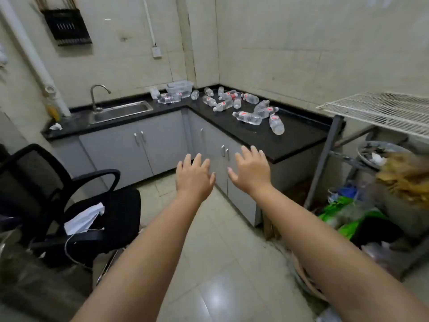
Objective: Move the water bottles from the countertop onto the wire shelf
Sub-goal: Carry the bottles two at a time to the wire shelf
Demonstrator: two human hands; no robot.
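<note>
Several clear water bottles with red-and-white labels lie on their sides on the black L-shaped countertop (pixel 290 138), scattered from the corner toward the right end. The nearest bottle (pixel 276 124) lies close to the counter's right end, and another bottle (pixel 247 117) lies just left of it. A white wire shelf (pixel 380 110) stands to the right of the counter, its top level bare. My left hand (pixel 193 176) and my right hand (pixel 251 169) are stretched out in front of me with fingers spread, holding nothing, in the air short of the counter.
A steel sink (pixel 120 111) with a tap is set in the counter's left arm. A clear plastic container (pixel 180 87) sits near the corner. A black office chair (pixel 76 205) with papers on it stands at the left. Bags and clutter (pixel 376 205) fill the space under the shelf.
</note>
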